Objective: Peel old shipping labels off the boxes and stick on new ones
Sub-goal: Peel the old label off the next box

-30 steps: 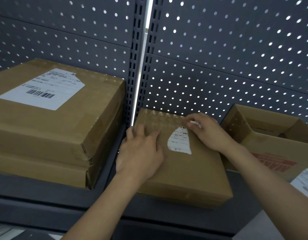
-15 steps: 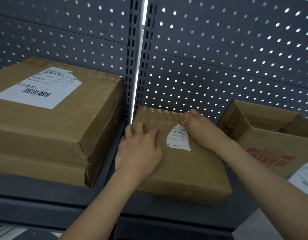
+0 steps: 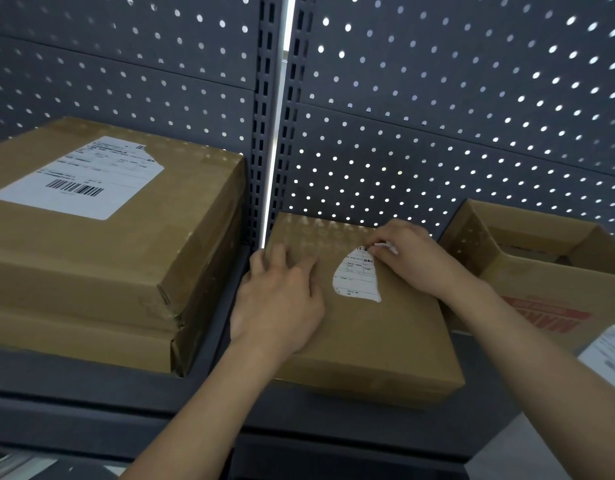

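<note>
A flat brown box (image 3: 378, 344) lies on the grey shelf (image 3: 91, 386) in the middle. A torn remnant of a white shipping label (image 3: 356, 280) sticks to its top. My left hand (image 3: 282, 299) rests flat on the box's left part, fingers spread. My right hand (image 3: 413, 258) is at the label's top right corner and pinches a small lifted white piece of it between thumb and fingertips.
A stack of two larger brown boxes (image 3: 91, 258) stands on the left, the top one bearing a white barcode label (image 3: 81, 178) with a torn corner. An open carton (image 3: 541, 268) with red print sits at the right. Perforated grey panels (image 3: 455, 116) back the shelf. White paper (image 3: 607, 351) lies lower right.
My right hand has shifted slightly at the label's top edge and now shows a small white strip lifted between its fingers. My left hand has stayed on the box.
</note>
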`<action>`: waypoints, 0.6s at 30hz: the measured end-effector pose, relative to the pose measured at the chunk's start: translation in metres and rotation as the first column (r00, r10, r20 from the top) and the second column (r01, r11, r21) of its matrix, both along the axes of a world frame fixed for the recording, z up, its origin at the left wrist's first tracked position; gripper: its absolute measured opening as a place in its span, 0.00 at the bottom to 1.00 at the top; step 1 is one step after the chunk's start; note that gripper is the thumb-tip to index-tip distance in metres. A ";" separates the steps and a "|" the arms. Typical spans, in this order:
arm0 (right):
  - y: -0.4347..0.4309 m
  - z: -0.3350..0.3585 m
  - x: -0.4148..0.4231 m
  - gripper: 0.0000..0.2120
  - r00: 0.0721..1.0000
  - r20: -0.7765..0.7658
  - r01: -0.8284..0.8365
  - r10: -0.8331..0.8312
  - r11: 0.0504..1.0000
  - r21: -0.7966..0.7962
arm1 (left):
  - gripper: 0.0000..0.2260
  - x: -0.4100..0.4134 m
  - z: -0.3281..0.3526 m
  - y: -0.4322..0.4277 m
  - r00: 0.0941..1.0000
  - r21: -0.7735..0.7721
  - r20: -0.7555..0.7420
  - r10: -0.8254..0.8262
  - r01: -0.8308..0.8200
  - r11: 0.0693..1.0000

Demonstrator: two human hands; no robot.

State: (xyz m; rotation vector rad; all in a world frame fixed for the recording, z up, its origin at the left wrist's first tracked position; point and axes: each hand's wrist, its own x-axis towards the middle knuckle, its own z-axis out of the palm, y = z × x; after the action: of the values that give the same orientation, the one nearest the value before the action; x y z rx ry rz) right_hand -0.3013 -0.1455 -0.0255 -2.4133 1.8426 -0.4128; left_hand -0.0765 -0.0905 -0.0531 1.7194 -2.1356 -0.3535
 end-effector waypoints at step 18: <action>0.002 -0.012 0.001 0.12 0.985 0.173 0.034 -0.025 0.998 -0.052 | 0.22 0.000 -0.001 0.000 1.000 -0.003 0.007 0.008 -0.008 1.000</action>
State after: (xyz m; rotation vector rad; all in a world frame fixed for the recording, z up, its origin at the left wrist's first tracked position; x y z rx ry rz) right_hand -0.3003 -0.1434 -0.0376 -2.3036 1.8174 -0.6598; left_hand -0.0768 -0.0904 -0.0539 1.7294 -2.1324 -0.3427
